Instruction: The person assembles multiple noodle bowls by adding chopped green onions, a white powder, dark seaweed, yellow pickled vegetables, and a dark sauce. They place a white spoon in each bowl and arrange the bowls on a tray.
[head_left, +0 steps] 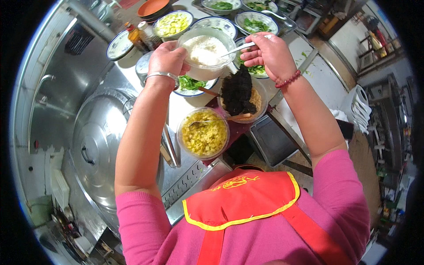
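My left hand (167, 60) grips the rim of a clear plastic bowl (205, 73) of white powder or granules, lifted above the counter. With my right hand (269, 54) I hold a spoon (243, 47), its bowl end dipping into the white stuff. Just below are a clear bowl (258, 112) of tan crumbs topped with dark, dried sheets (238, 90), and a tub of chopped yellow-green pickled vegetable (204, 134) with a spoon (225, 118) in it. A plate of green leaves (192, 83) is partly hidden under the lifted bowl.
Patterned bowls of greens (256, 25) and of chopped pale vegetable (173, 24) stand at the back, near sauce bottles (137, 36). A large lidded steel pot (99, 143) is on my left. Tongs (170, 145) lie by the tub; a black tray (274, 140) sits lower right.
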Demonstrator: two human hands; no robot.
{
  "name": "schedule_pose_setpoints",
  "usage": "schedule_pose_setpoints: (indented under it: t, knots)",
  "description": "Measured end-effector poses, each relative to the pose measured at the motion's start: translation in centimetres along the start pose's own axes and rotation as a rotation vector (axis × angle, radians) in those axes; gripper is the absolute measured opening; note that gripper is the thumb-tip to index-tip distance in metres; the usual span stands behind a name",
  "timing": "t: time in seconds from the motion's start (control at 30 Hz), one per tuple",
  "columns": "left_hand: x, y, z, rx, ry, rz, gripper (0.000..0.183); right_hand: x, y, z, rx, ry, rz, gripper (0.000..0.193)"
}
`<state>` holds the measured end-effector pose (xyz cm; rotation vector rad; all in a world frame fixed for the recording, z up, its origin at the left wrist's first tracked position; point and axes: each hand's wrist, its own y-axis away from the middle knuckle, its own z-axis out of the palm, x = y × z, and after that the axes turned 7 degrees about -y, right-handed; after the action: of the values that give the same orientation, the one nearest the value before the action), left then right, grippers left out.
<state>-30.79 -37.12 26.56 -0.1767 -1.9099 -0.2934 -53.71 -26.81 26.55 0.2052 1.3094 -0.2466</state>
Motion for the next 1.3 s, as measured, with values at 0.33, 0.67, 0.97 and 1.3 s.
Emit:
schedule_pose_setpoints:
  t: [0.33,0.67,0.97,1.3]
  knots:
    - [0.9,-3.8,4.0,-0.054,-0.147,-0.144,0.028,-1.0,-1.7,-8.7,0.344,-0.098,-0.074,0.024]
    - [2.4,0.5,6.8,-0.102,0.234,-0.059,0.031,-0.4,3.3,-14.5,0.516,0.221,-0.391,0.025]
    - [-0.8,12.2,23.0,-0.328,0.365,-0.224,0.031,-2.9,24.8,-23.1,0.814,0.074,-0.312,0.023]
    - [-6.6,12.9,31.9,-0.294,0.128,-0.110,0.047,5.1,34.9,-24.2,0.883,0.471,-0.045,0.019]
